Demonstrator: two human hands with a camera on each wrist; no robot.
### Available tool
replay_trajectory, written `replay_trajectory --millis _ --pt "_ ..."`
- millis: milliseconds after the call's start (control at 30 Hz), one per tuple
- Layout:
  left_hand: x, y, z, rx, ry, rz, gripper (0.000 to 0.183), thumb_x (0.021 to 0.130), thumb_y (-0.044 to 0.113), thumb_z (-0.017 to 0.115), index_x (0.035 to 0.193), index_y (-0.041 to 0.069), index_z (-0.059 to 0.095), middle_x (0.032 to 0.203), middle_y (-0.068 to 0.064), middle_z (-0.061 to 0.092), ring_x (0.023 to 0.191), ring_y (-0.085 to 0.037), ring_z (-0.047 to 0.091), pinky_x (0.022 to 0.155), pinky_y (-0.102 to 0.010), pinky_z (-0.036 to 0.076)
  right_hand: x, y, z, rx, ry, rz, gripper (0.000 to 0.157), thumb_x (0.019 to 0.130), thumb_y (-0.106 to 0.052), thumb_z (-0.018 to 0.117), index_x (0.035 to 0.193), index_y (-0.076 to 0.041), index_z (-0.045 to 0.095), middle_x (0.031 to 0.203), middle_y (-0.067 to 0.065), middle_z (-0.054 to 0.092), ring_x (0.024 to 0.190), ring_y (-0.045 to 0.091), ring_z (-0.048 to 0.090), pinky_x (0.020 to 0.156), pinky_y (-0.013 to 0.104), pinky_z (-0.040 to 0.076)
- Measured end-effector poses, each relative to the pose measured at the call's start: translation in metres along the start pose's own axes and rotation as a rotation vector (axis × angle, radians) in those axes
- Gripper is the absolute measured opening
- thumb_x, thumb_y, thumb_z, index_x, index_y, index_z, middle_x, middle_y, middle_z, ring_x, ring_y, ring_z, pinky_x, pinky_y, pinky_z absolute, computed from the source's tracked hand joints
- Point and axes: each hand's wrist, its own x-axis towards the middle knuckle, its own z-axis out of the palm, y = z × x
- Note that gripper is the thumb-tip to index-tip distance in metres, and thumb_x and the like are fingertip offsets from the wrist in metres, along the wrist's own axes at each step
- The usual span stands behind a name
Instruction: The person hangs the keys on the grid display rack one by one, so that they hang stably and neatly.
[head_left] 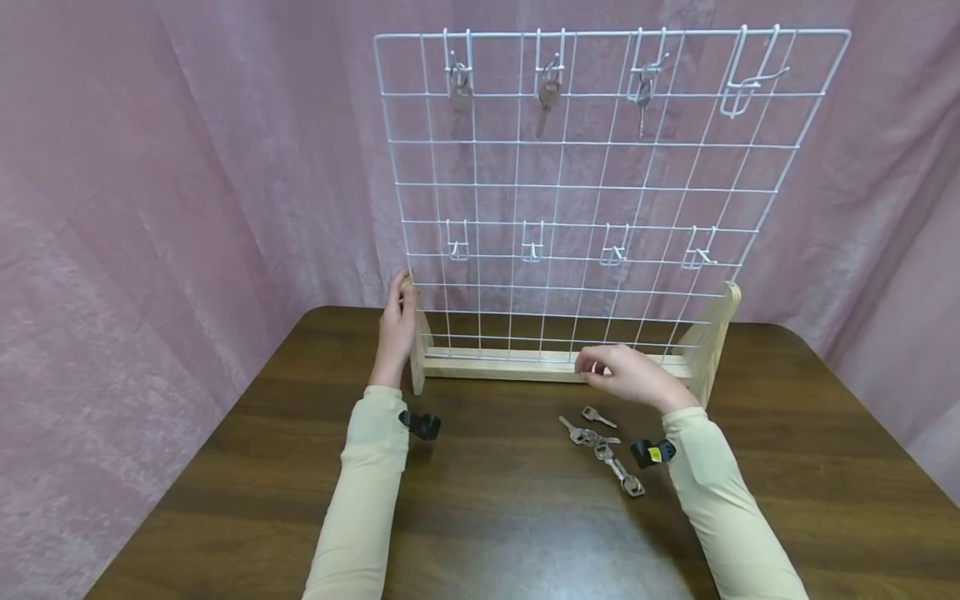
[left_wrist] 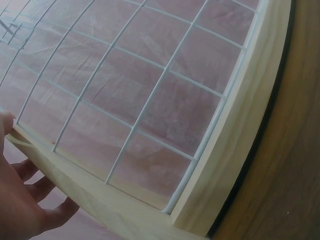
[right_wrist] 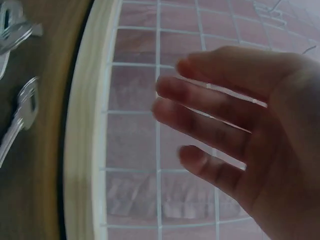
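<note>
At the left end of a white wire grid rack (head_left: 517, 185), my left hand (head_left: 396, 325) holds the top of the wooden side support (left_wrist: 95, 195). Its thumb lies on the near side and the other fingers reach round behind. My right hand (head_left: 626, 375) hovers before the rack's lower wooden bar (head_left: 495, 369), fingers loosely bent and apart, holding nothing in the right wrist view. Below it several loose keys (head_left: 615, 467) lie in a group on the table, one single key (head_left: 598, 417) nearest the rack. Three keys hang on the top hooks, among them a middle key (head_left: 550, 93).
The top right hook (head_left: 738, 92) bears no key. A lower row of several white hooks (head_left: 532, 250) also hangs without keys. The brown wooden table (head_left: 480, 533) carries the rack, and a pink curtain (head_left: 225, 167) hangs behind. The right wooden support (head_left: 716, 342) stands beyond my right hand.
</note>
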Motion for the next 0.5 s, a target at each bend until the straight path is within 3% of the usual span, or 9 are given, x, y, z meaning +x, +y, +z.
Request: replay_trajectory --millis 200,500 --pt "0.002 0.000 0.000 0.013 -0.004 0.016 0.057 0.101 0.055 0.031 0.152 0.030 0.028 0.147 -0.015 0.046 0.129 -0.034 0.048 0.102 -0.057 0.039 -0.001 0.017 0.012 0.023 -0.136 -0.043 0.010 0.088 0.000 0.062 0.096 -0.006 0.066 0.093 0.009 0.069 0.087 0.018 0.063 0.078 0.035 0.052" --pt "0.002 -0.002 0.000 0.014 -0.005 0.021 0.056 0.101 0.055 0.030 0.152 0.031 0.028 0.148 -0.014 0.046 0.131 -0.033 0.047 0.104 -0.057 0.039 -0.003 0.032 0.030 0.077 -0.192 -0.012 0.017 0.079 0.002 0.070 0.095 -0.001 0.065 0.091 0.011 0.064 0.083 0.023 0.060 0.076 0.043 0.051"
